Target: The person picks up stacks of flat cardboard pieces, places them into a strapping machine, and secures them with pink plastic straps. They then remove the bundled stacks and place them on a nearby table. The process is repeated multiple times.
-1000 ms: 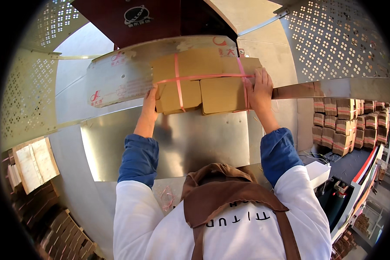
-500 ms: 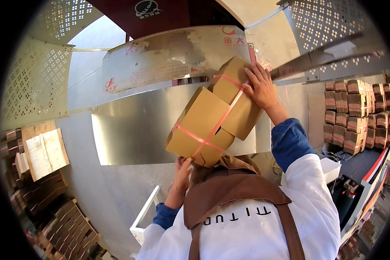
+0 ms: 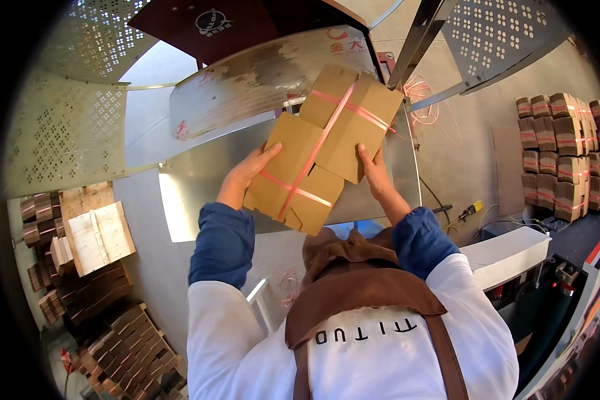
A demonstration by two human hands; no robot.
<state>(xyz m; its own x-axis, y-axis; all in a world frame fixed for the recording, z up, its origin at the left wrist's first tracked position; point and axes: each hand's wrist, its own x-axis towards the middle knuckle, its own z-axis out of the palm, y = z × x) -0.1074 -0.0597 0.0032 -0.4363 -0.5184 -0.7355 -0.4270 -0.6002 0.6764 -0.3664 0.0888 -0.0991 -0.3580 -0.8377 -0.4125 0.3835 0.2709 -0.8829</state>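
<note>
Metal worktop [image 3: 203, 177], partly hidden behind strapped cardboard bundle [image 3: 327, 148], hands [image 3: 248, 170] [image 3: 378, 175] clamped on its sides, underside unseen

Shows tan on the cardboard bundle [image 3: 340, 148], pink on its straps [image 3: 345, 105], flower-shaped perforations on the grey panel [image 3: 497, 43].

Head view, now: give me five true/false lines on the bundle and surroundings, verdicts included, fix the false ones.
1. The left hand touches the cardboard bundle. True.
2. The right hand is clear of the cardboard bundle. False: it holds the bundle's right side, thumb on top.
3. The bundle is bound with green straps. False: the pink straps cross it.
4. Strapped cardboard stacks stand at the right of the view. True.
5. The wearer's apron is white. False: the apron is brown.
</note>
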